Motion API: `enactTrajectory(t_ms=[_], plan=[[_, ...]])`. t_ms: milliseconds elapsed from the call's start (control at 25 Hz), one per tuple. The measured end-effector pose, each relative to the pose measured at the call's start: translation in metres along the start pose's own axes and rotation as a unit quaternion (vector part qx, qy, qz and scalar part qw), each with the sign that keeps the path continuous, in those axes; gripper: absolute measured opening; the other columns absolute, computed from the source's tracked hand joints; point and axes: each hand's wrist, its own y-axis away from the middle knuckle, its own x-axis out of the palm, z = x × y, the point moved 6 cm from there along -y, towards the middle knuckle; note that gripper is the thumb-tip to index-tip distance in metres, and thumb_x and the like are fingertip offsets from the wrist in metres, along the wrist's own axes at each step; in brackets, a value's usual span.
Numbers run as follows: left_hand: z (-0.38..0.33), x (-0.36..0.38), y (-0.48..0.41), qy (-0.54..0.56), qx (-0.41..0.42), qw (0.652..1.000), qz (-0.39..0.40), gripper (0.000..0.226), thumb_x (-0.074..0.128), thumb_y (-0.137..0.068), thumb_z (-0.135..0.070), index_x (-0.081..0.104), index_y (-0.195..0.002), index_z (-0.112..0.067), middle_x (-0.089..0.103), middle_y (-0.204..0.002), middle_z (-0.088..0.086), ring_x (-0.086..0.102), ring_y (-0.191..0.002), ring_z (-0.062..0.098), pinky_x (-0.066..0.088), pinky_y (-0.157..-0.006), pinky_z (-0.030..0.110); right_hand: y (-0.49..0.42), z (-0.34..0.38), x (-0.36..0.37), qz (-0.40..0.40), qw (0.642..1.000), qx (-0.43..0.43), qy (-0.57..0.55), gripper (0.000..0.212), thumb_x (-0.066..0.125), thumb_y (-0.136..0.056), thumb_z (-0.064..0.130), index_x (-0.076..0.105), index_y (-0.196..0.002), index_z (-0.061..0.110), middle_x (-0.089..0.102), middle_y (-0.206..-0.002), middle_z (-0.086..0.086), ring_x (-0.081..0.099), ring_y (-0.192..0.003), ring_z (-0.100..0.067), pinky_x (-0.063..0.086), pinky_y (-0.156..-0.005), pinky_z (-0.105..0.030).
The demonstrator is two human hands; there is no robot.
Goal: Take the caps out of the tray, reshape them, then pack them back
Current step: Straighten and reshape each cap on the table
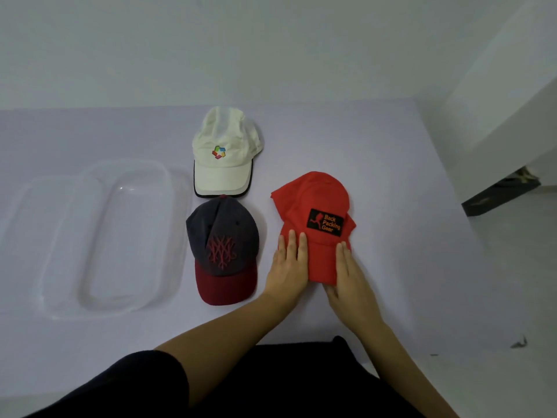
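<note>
A red cap (313, 203) with a black patch lies on the white table (391, 267), its brim toward me. My left hand (286, 263) presses the brim's left edge and my right hand (346, 276) holds the right edge, fingers flat along it. A grey cap with a dark red brim (223, 248) lies to the left of the red one. A white cap with a coloured logo (224, 152) lies beyond it. The clear plastic tray (60, 236) stands at the left with nothing in it.
The table's right edge runs diagonally past the red cap, with floor and a dark object (497, 191) beyond. A pale wall rises behind the table. My dark clothing fills the bottom of the view.
</note>
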Motion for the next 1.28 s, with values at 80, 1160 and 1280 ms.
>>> enactTrajectory(t_ms=[80, 1160, 1280], plan=[[-0.003, -0.003, 0.004, -0.044, 0.028, 0.998, -0.029, 0.052, 0.03, -0.078, -0.011, 0.039, -0.129, 0.001, 0.06, -0.124, 0.027, 0.061, -0.109, 0.044, 0.058, -0.077, 0.045, -0.009, -0.011, -0.014, -0.022, 0.999, 0.04, -0.012, 0.075, 0.056, -0.084, 0.009, 0.014, -0.146, 0.0, 0.02, -0.153, -0.021, 0.025, -0.141, -0.033, 0.031, -0.11, -0.044], [0.035, -0.142, 0.008, 0.17, 0.088, 0.968, -0.161, 0.075, 0.044, -0.087, -0.042, 0.009, -0.149, -0.017, 0.014, -0.158, 0.006, 0.014, -0.144, 0.012, 0.019, -0.115, 0.025, -0.057, 0.074, -0.1, -0.01, 0.972, -0.139, -0.188, 0.073, 0.046, -0.09, 0.008, 0.006, -0.149, 0.024, 0.01, -0.158, -0.002, 0.015, -0.145, -0.016, 0.024, -0.116, -0.047], [0.023, -0.144, 0.011, 0.274, 0.035, 0.947, -0.162, 0.055, 0.039, -0.094, -0.051, 0.042, -0.137, -0.017, 0.054, -0.133, -0.006, 0.058, -0.115, 0.005, 0.05, -0.094, 0.021, -0.053, 0.089, -0.103, 0.001, 0.948, -0.171, -0.268, 0.073, 0.043, -0.091, 0.012, -0.001, -0.149, 0.018, 0.009, -0.159, -0.007, 0.015, -0.145, -0.019, 0.023, -0.116, -0.048]])
